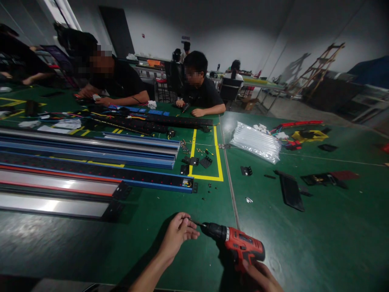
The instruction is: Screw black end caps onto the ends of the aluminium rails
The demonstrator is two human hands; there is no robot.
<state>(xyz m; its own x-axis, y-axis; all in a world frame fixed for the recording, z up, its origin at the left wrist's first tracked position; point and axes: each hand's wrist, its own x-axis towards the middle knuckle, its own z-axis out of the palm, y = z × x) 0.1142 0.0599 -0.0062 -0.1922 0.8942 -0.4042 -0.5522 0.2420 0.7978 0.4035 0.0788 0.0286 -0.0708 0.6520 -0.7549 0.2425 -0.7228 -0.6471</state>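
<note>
My right hand [258, 273] grips the handle of a red and black cordless drill [243, 243], which points left over the green table. From its black chuck sticks a thin driver bit [197, 222]. The thumb and fingers of my left hand [181, 230] are pinched together at the bit's tip. Whether a small screw sits between those fingertips is too small to tell. Beyond my hands lies a long blue-edged bar [152, 178] with a dark face and wires at its near end. Several tiny dark screws [209, 185] lie just right of that end.
Long metal profiles [60, 178] cover the left side. Black brackets [206, 162] and loose screws [184, 147] lie within yellow tape [220, 162]. To the right are a bubble-wrap pack [257, 142] and a black flat part [290, 190]. Two people [200, 89] [121, 81] work across the table.
</note>
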